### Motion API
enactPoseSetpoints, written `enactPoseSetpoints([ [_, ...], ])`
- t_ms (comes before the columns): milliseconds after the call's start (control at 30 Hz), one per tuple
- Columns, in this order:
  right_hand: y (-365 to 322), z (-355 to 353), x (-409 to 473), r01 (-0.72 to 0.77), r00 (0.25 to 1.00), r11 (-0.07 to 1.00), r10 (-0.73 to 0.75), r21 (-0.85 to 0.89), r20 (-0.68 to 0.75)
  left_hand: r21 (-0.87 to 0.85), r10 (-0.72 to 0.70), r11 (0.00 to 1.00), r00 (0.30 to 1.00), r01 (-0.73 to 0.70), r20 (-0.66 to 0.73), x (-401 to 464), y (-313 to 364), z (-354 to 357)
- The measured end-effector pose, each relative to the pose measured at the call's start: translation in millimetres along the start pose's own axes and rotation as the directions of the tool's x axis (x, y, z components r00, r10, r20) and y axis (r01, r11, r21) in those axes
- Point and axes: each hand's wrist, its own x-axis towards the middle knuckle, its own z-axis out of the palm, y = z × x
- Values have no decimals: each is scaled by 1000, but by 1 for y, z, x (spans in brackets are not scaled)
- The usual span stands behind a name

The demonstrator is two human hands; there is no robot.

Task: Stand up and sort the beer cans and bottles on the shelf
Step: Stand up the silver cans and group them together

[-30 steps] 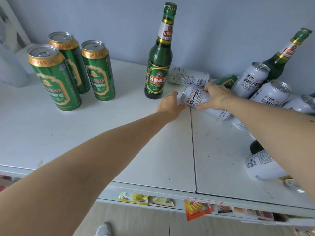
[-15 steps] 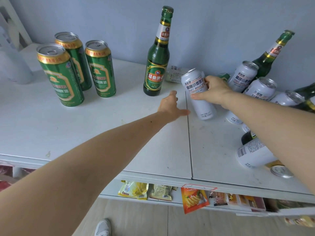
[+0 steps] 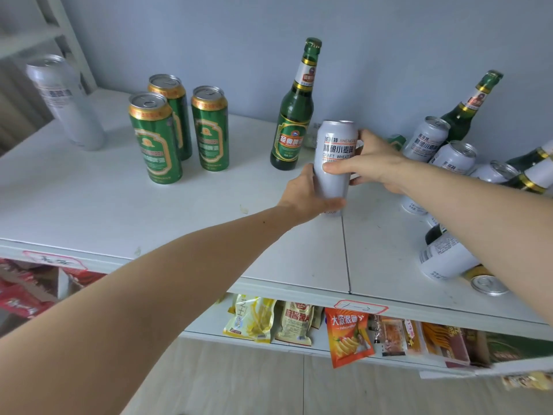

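white aluminium wheat-beer can (image 3: 334, 163) upright at white shelf (image 3: 149, 211) seam | left hand (image 3: 308, 194) curls round base, right hand (image 3: 371, 161) wraps mid-body | likely light, thin-walled, slick; grip mid-body gently | upright green glass bottle (image 3: 294, 115) just beside

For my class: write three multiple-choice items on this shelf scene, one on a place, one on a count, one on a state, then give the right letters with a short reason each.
1. Where does the lone upright white can stand?
A. far left of the white shelf top
B. right pile
C. floor

2. How many tall green cans stand upright?
A. one
B. three
C. five

3. How is the white craft wheat beer can held?
A. lying untouched
B. by one hand
C. upright, by both hands

Answers: 1 A, it stands apart, left of the green cans. 2 B, three stand grouped. 3 C, left hand grips its base, right hand its side.
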Motion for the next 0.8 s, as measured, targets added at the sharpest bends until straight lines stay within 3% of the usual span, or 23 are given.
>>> enactPoseSetpoints([
  [167,-38,11,-14,63,992,986,-46,-152,117,111,60,992,998,-60,5,-26,-10,-45],
  [333,-88,45,-25,101,978,982,-68,-162,198,172,71,983,997,-69,-7,-60,-31,-104],
  [500,-145,97,-37,159,970,957,-106,-241,218,207,69,976,997,-63,-24,-96,-57,-168],
  [800,-242,199,-48,328,936,874,-251,-358,246,297,66,955,981,-9,-182,-138,-103,-286],
])
